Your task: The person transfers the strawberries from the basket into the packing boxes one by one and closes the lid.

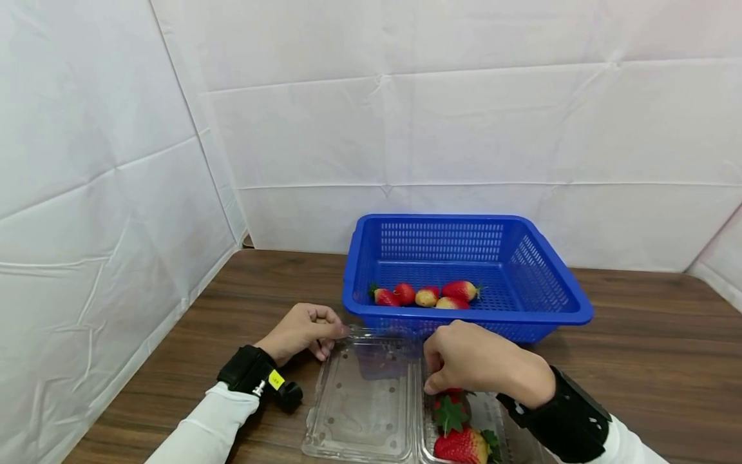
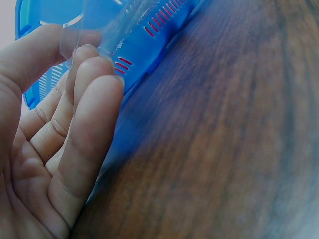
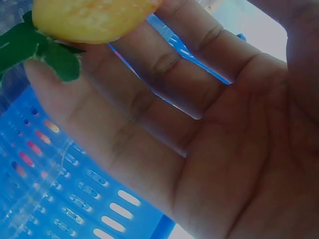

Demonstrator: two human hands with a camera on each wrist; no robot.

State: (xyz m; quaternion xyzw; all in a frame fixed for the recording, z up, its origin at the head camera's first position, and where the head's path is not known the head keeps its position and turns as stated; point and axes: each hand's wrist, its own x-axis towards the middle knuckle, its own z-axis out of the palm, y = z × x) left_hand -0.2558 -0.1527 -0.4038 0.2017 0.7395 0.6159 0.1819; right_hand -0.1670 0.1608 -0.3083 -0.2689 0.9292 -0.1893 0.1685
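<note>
A clear plastic clamshell box lies opened flat, its lid (image 1: 368,406) on the left and its tray (image 1: 489,412) on the right. My left hand (image 1: 304,335) pinches the lid's far left corner between thumb and fingers; the clear plastic edge (image 2: 71,47) shows there in the left wrist view. Over the far part of the tray, my right hand (image 1: 478,357) reaches down and grips a strawberry. That strawberry (image 3: 92,17), pale yellow with green leaves, shows at the fingertips in the right wrist view. Nearer in the tray lie a leafy strawberry (image 1: 451,412) and a red strawberry (image 1: 460,446).
Right behind the box stands a blue plastic basket (image 1: 464,316) with several strawberries (image 1: 458,290) along its near side. Both stand on a brown wooden table (image 1: 643,335), with white sheeting (image 1: 464,129) behind and to the sides.
</note>
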